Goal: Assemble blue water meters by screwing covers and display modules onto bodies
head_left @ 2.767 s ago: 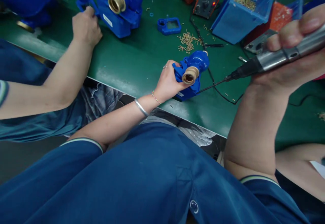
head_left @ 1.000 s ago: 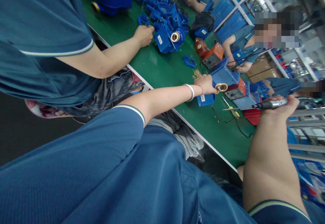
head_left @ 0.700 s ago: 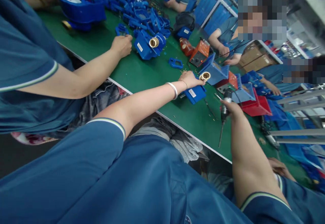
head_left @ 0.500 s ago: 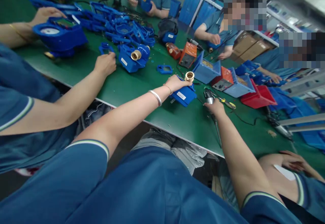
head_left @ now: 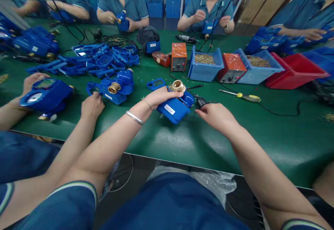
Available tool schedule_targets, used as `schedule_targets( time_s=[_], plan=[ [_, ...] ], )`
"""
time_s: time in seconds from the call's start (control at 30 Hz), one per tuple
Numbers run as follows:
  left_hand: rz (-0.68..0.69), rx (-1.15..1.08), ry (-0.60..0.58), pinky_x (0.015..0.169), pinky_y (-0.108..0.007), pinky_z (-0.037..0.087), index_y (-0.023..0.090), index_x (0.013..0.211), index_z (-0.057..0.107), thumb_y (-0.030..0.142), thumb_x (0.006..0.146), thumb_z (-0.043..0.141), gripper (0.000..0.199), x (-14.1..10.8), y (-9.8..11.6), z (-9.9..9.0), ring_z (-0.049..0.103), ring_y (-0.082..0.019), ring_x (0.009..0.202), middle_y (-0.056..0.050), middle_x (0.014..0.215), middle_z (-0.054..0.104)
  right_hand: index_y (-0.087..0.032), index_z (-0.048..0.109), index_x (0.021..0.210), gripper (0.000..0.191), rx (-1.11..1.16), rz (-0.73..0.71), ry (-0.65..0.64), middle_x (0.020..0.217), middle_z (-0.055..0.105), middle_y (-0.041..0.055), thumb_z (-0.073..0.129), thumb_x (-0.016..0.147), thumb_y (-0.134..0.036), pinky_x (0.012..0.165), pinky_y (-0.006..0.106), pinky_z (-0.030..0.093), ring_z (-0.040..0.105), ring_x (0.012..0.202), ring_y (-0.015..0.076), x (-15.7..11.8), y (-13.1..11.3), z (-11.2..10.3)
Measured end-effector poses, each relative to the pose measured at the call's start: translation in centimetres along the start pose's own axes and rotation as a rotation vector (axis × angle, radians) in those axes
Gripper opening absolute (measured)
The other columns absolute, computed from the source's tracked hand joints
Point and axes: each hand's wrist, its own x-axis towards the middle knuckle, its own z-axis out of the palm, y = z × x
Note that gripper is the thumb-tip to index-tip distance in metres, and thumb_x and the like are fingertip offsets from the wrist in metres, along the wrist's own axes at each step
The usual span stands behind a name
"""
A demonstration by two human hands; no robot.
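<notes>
My left hand (head_left: 162, 96) is closed around a blue water meter (head_left: 174, 109), its thumb lying by the brass threaded pipe end (head_left: 178, 85) that points up. A white label faces me on the meter's side. Just to the right, my right hand (head_left: 218, 117) grips an electric screwdriver (head_left: 200, 101); only its black front end shows, close to the meter, and the fingers hide the rest. Behind my left hand lies a loose blue frame-shaped cover (head_left: 156, 83). Whether the screwdriver touches the meter, I cannot tell.
Past my hands stand orange control boxes (head_left: 179, 56), blue bins of small brass-coloured screws (head_left: 206, 70) and a red bin (head_left: 292, 75). A yellow-handled screwdriver (head_left: 247, 97) lies right. Left are another meter (head_left: 117, 90), a pile of blue covers (head_left: 104, 57) and a co-worker's hand (head_left: 92, 108). Other people sit opposite.
My view has turned and levelled. The electric screwdriver in my right hand has come leftward, nearer the meter, and its body has swung out of sight behind the hand. My left hand still holds the meter.
</notes>
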Motion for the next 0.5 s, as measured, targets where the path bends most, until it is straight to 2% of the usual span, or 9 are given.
schedule_targets(
  time_s=[0.07, 0.13, 0.2, 0.23, 0.3, 0.33, 0.4, 0.5],
  plan=[
    [-0.007, 0.019, -0.048, 0.082, -0.037, 0.053, 0.019, 0.119, 0.065, 0.051, 0.069, 0.078, 0.06, 0.4, 0.5, 0.0, 0.069, -0.022, 0.086, -0.009, 0.108, 0.072, -0.02, 0.07, 0.072, 0.041, 0.025, -0.022, -0.024, 0.07, 0.068, 0.0078, 0.048, 0.094, -0.045, 0.061, 0.033, 0.044, 0.064, 0.068, 0.0239, 0.3, 0.2, -1.0],
    [-0.008, 0.026, -0.093, 0.083, -0.037, 0.053, 0.017, 0.116, 0.065, 0.049, 0.07, 0.078, 0.058, 0.8, 1.0, 0.1, 0.068, -0.021, 0.087, -0.009, 0.109, 0.071, -0.019, 0.069, 0.076, 0.035, 0.122, -0.113, 0.081, 0.076, 0.069, 0.0068, 0.05, 0.093, -0.042, 0.065, 0.032, 0.047, 0.065, 0.072, 0.022, 1.2, 0.7, -1.5],
    [-0.003, 0.047, -0.124, 0.085, -0.036, 0.052, 0.016, 0.115, 0.065, 0.047, 0.07, 0.078, 0.056, 1.1, 1.5, 0.0, 0.067, -0.021, 0.09, -0.009, 0.11, 0.07, -0.015, 0.068, 0.102, 0.028, 0.241, -0.273, 0.211, 0.105, 0.068, 0.0107, 0.059, 0.088, -0.039, 0.084, 0.035, 0.05, 0.064, 0.097, 0.0249, 2.6, 1.4, -1.2],
    [0.006, 0.063, -0.138, 0.086, -0.037, 0.052, 0.016, 0.115, 0.065, 0.046, 0.07, 0.079, 0.056, 1.2, 1.7, 0.0, 0.067, -0.022, 0.091, -0.008, 0.111, 0.07, -0.013, 0.062, 0.118, 0.042, 0.297, -0.358, 0.224, 0.123, 0.062, 0.0133, 0.064, 0.085, -0.038, 0.096, 0.038, 0.047, 0.059, 0.113, 0.0271, 3.4, 1.7, -0.7],
    [0.036, 0.108, -0.158, 0.089, -0.037, 0.051, 0.016, 0.115, 0.065, 0.045, 0.07, 0.078, 0.055, 1.4, 2.0, -0.1, 0.066, -0.022, 0.094, -0.008, 0.112, 0.07, -0.011, 0.044, 0.14, 0.071, 0.39, -0.475, 0.12, 0.145, 0.045, 0.0158, 0.069, 0.08, -0.041, 0.111, 0.044, 0.037, 0.044, 0.133, 0.03, 4.8, 2.2, 0.3],
    [0.052, 0.131, -0.163, 0.09, -0.037, 0.05, 0.016, 0.114, 0.065, 0.045, 0.071, 0.077, 0.054, 1.4, 2.1, -0.2, 0.066, -0.022, 0.096, -0.008, 0.112, 0.07, -0.012, 0.04, 0.143, 0.077, 0.424, -0.494, 0.039, 0.148, 0.041, 0.0156, 0.069, 0.079, -0.044, 0.113, 0.047, 0.035, 0.041, 0.136, 0.0309, 5.5, 2.3, 0.8],
    [0.065, 0.17, -0.16, 0.091, -0.038, 0.049, 0.015, 0.115, 0.065, 0.046, 0.072, 0.076, 0.054, 1.4, 2.1, -0.4, 0.065, -0.023, 0.098, -0.008, 0.114, 0.069, -0.014, 0.041, 0.143, 0.078, 0.478, -0.479, -0.089, 0.146, 0.044, 0.0142, 0.068, 0.079, -0.05, 0.113, 0.051, 0.035, 0.044, 0.133, 0.0322, 6.4, 2.5, 1.4],
    [0.063, 0.224, -0.148, 0.089, -0.038, 0.05, 0.015, 0.116, 0.064, 0.048, 0.074, 0.073, 0.054, 1.4, 1.8, -0.7, 0.064, -0.025, 0.101, -0.009, 0.115, 0.069, -0.018, 0.041, 0.144, 0.08, 0.57, -0.443, -0.172, 0.146, 0.045, 0.0117, 0.068, 0.079, -0.056, 0.114, 0.052, 0.034, 0.044, 0.133, 0.0322, 7.3, 2.7, 1.6]
  ],
)
